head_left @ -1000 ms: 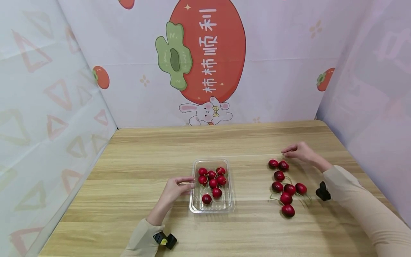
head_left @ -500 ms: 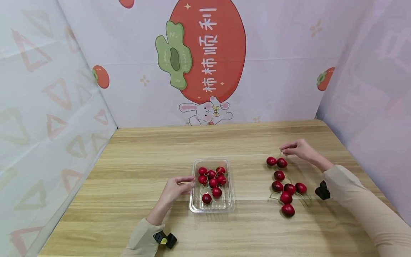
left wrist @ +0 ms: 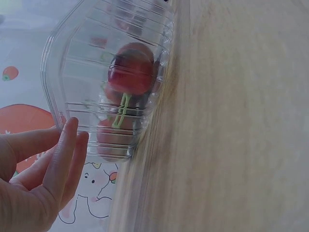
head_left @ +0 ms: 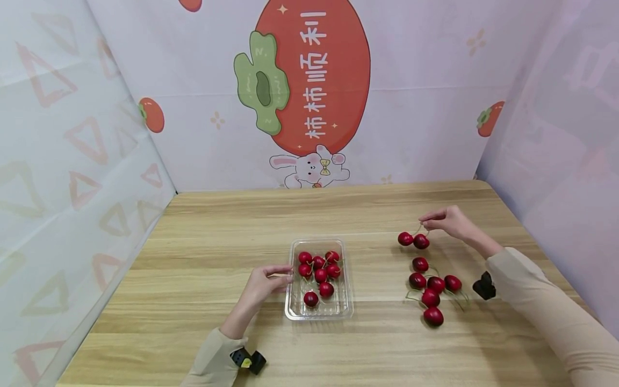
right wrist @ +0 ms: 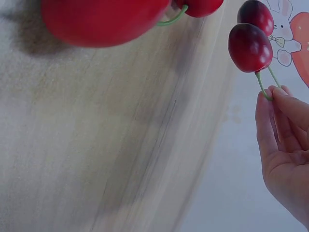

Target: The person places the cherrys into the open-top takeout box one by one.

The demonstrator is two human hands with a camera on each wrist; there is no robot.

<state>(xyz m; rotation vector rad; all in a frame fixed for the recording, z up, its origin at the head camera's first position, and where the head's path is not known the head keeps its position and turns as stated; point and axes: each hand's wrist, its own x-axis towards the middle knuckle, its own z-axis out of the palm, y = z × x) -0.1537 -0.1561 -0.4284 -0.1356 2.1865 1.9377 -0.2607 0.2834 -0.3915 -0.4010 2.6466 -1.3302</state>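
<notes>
My right hand [head_left: 452,221] pinches the green stems of a joined pair of dark red cherries [right wrist: 250,47] between thumb and fingertips. In the right wrist view the pair dangles apart from the other fruit. My left hand [head_left: 261,290] is at the left side of a clear plastic box [head_left: 349,301], its fairly straight fingers [left wrist: 67,145] touching the rim. Several red cherries [head_left: 321,276] with stems lie in the box, mostly toward its far end. On the table below the right hand, several more cherries [head_left: 430,298] lie in a loose group.
The wood-grain table [head_left: 217,226] carries everything. A white printed cloth [head_left: 193,64] hangs behind it, with similar cloth at both sides. Black wrist cameras [head_left: 484,286] are strapped to both sleeves. The box stands near the middle, left of the loose cherries.
The right hand has lifted the cherry pair by its stems and shifted it slightly left and away from the group. The left hand and box have stayed put.
</notes>
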